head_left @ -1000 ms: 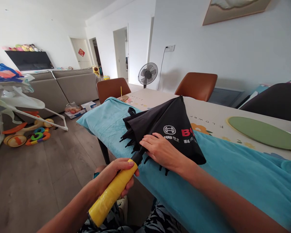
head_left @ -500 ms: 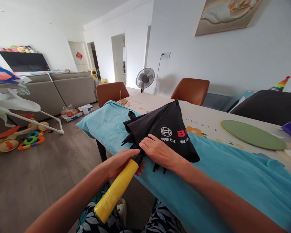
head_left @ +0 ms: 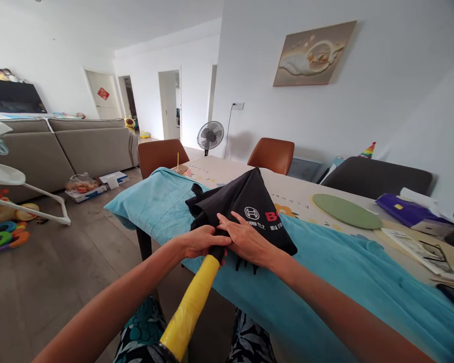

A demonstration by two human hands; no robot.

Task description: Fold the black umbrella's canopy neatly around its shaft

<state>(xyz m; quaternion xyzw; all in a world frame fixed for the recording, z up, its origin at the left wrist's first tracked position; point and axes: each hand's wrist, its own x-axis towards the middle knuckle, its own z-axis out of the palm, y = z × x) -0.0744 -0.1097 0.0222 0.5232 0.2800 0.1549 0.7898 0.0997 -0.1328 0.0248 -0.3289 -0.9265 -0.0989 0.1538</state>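
A black umbrella (head_left: 234,196) with white and red lettering lies loosely folded, its canopy on a light blue cloth (head_left: 325,252). Its yellow-wrapped handle (head_left: 191,307) points down toward my lap. My left hand (head_left: 202,241) is closed around the black collar at the top of the handle, thumb on top. Against the lower canopy rests my right hand (head_left: 245,239), fingers stretched and apart, its thumb side touching my left hand. Several dark rib tips (head_left: 245,264) poke out below my right hand. Both hands cover the shaft between canopy and collar.
The cloth drapes over the near side of a table (head_left: 227,164). On the right are a green oval mat (head_left: 346,210), a purple tissue pack (head_left: 410,212) and glasses (head_left: 437,254). Brown chairs (head_left: 272,155) and a fan (head_left: 211,135) stand beyond; toys (head_left: 7,234) lie on the floor.
My view has turned right. My left thumb has come over the collar, and my left hand now meets my right. The right fingers have spread on the canopy, and the handle points more steeply down.
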